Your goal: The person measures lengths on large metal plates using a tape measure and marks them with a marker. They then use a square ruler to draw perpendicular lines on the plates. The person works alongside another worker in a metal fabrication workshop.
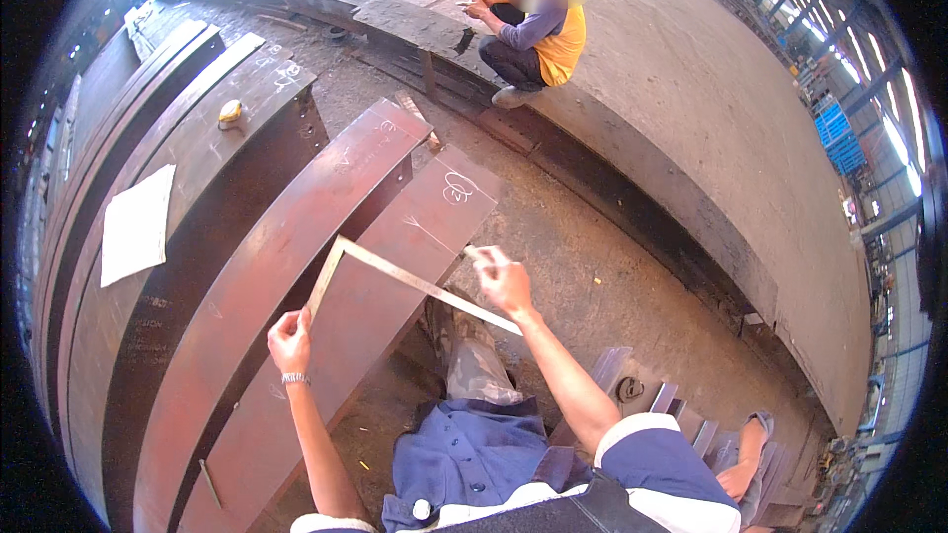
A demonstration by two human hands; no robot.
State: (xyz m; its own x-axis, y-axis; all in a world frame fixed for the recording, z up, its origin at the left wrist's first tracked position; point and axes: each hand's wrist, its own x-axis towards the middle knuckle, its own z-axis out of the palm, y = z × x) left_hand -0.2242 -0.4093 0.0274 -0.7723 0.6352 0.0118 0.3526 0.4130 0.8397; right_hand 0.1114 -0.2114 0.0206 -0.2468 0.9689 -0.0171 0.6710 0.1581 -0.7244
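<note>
My left hand (pixel 289 341) is closed on the short leg of a flat L-shaped metal square (pixel 415 281). The square's corner rests over the reddish-brown steel beam (pixel 380 266) in front of me, and its long leg reaches right, past the beam's edge. Above that long leg, my right hand (pixel 504 281) pinches a small pale stick (pixel 471 252), like a chalk or marker, near the beam's edge. Thin pale lines and a circled mark show on the beam near its far end.
More steel beams lie side by side to the left, bearing a white paper sheet (pixel 138 225) and a yellow tape measure (pixel 230 112). A thin stick (pixel 209 484) lies lower left. Another person (pixel 538 35) squats on the large steel platform (pixel 671 89) ahead. Metal pieces (pixel 681 415) lie lower right.
</note>
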